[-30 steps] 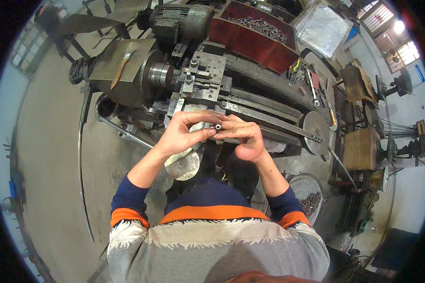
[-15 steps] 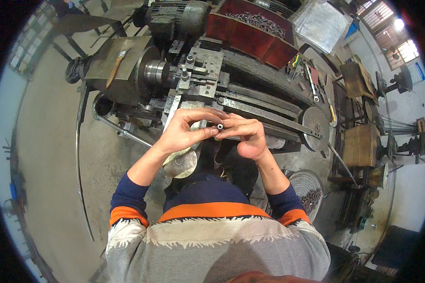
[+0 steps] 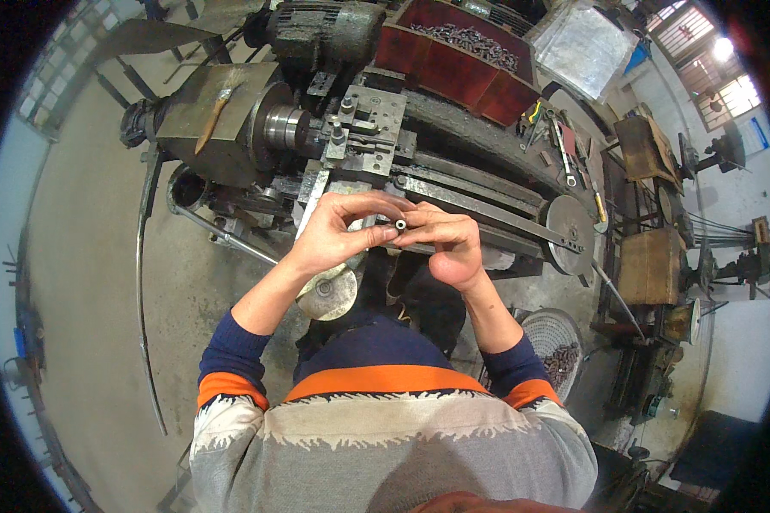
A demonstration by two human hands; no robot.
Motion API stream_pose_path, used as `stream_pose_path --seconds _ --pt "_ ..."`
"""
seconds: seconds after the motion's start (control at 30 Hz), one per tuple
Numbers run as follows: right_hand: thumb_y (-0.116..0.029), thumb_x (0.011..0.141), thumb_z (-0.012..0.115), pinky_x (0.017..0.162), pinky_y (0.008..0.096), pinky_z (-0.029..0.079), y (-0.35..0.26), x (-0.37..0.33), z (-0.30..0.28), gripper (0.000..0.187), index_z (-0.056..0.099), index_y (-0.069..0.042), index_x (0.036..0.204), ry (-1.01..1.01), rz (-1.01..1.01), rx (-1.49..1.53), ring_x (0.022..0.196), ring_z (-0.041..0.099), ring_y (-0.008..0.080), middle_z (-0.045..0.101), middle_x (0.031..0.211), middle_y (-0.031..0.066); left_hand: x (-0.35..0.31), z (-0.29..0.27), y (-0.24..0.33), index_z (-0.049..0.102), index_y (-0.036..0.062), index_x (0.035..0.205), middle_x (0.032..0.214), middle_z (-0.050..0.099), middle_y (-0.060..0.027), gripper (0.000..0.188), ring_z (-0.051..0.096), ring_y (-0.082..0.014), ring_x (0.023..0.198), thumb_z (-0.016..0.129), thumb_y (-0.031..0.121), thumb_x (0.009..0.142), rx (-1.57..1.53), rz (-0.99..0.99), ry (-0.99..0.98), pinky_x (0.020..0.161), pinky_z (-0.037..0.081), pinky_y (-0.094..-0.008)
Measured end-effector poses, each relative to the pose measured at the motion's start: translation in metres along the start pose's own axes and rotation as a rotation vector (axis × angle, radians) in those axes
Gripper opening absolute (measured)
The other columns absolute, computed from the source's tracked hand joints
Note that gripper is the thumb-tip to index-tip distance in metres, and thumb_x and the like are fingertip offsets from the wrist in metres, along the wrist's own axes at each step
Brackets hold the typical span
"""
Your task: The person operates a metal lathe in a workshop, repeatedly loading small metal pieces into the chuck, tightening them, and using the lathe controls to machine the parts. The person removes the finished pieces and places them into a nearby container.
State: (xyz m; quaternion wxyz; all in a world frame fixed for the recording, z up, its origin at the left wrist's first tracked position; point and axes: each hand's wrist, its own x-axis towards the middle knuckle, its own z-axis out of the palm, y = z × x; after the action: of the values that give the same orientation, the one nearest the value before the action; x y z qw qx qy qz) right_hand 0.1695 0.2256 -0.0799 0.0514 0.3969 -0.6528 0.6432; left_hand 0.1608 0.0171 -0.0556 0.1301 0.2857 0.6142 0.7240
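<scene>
Between my two hands, a small metal sleeve [image 3: 400, 225] shows its round end with a dark bore. The thumb and fingers of my left hand [image 3: 340, 229] close on it from the left. From the right, my right hand [image 3: 450, 244] pinches the same sleeve with its fingertips. Both hands are held in front of the lathe's tool carriage [image 3: 364, 128], apart from it. The rest of the sleeve's length is hidden by my fingers.
On the lathe's headstock [image 3: 218, 128] lies a brush [image 3: 214, 120]. Behind the bed stands a red box [image 3: 453, 64] of small metal parts. Wrenches [image 3: 566, 154] lie to its right. A round basket [image 3: 552, 329] with more parts is at my lower right. A handwheel [image 3: 327, 292] sits below my left hand.
The sleeve has shifted very slightly up and to the right between my fingers. Both hands keep nearly the same grip and place.
</scene>
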Motion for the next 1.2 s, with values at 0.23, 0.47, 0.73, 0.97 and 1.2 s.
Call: stream_pose_path --seconds 0.23,0.47,0.73,0.97,1.2 --pt "-0.028 0.071 0.068 0.083 0.0379 0.044 0.001 0.0 -0.002 0.037 0.071 0.004 0.089 0.006 0.011 -0.027 0.092 0.061 0.03 0.066 0.099 0.0188 0.003 -0.002 -0.002 0.067 -0.0005 0.094 0.111 0.063 -0.0162 0.019 0.056 -0.0257 0.109 0.068 0.002 0.075 0.039 0.046 -0.009 0.096 0.041 -0.0373" --pt "-0.046 0.074 0.068 0.085 0.0391 0.043 0.002 0.001 -0.001 0.051 0.071 0.003 0.089 0.024 0.026 -0.002 0.094 0.06 0.0304 0.065 0.099 0.0193 0.003 -0.002 -0.004 0.067 -0.0002 0.093 0.113 0.062 -0.0164 0.018 0.056 -0.0255 0.109 0.067 0.001 0.075 0.023 0.027 0.006 0.096 0.041 -0.0373" --pt "-0.049 0.076 0.066 0.085 0.0398 0.043 0.003 0.001 -0.004 0.054 0.071 0.003 0.087 0.044 0.029 -0.061 0.093 0.061 0.0311 0.066 0.099 0.0187 0.008 -0.002 -0.004 0.067 -0.0001 0.093 0.112 0.062 -0.0165 0.018 0.055 -0.0254 0.11 0.068 0.0 0.075 0.049 0.032 -0.001 0.096 0.042 -0.0372" --pt "-0.048 0.075 0.065 0.081 0.0382 0.044 0.008 -0.002 -0.006 0.052 0.071 0.002 0.087 0.05 0.008 -0.04 0.09 0.061 0.0302 0.066 0.097 0.0179 0.011 0.001 -0.006 0.067 0.0006 0.093 0.112 0.062 -0.0154 0.018 0.056 -0.025 0.109 0.068 0.003 0.075 0.086 0.037 0.008 0.096 0.042 -0.0367" --pt "-0.041 0.076 0.066 0.078 0.036 0.045 0.005 -0.006 -0.006 0.044 0.07 0.001 0.086 0.057 -0.006 -0.166 0.084 0.06 0.0269 0.066 0.092 0.0149 0.011 0.009 0.0 0.067 0.0016 0.091 0.107 0.065 -0.0128 0.017 0.059 -0.0241 0.104 0.067 0.004 0.074 0.31 0.078 0.057 0.092 0.044 -0.0348"
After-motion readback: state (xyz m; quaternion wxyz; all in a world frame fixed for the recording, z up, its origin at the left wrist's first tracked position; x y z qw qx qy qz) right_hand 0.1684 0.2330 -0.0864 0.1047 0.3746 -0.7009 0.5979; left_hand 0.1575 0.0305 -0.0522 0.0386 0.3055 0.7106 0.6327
